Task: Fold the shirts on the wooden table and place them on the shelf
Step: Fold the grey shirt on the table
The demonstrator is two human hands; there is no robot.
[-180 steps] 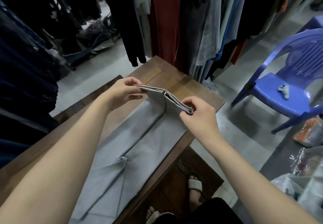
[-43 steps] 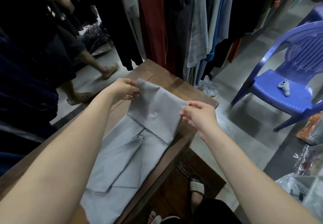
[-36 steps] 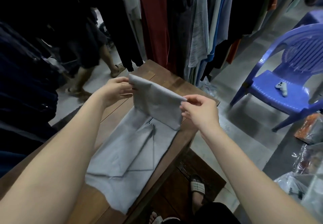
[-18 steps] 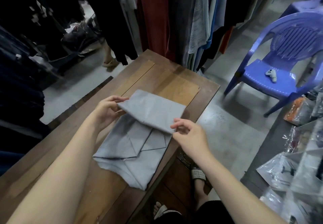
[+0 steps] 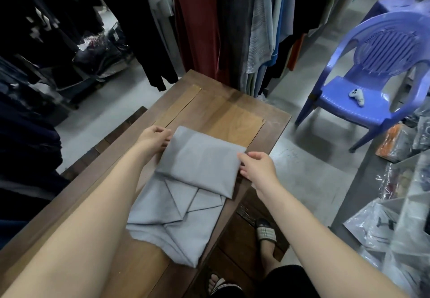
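Observation:
A light grey shirt lies partly folded on the wooden table, its far end doubled back toward me over the lower half. My left hand grips the fold's left edge, fingers curled under the cloth. My right hand holds the fold's right edge at the table's right rim, thumb on top. The sleeves show as folded flaps beneath the top layer. No shelf is in view.
A rack of hanging clothes stands just past the table's far end. A purple plastic chair with a small white controller sits at the right. Plastic-wrapped goods pile at the right edge. My sandalled foot shows under the table.
Both hands have carried the shirt's far end toward me and laid it down over the lower half. A person who walked past at the back left is gone.

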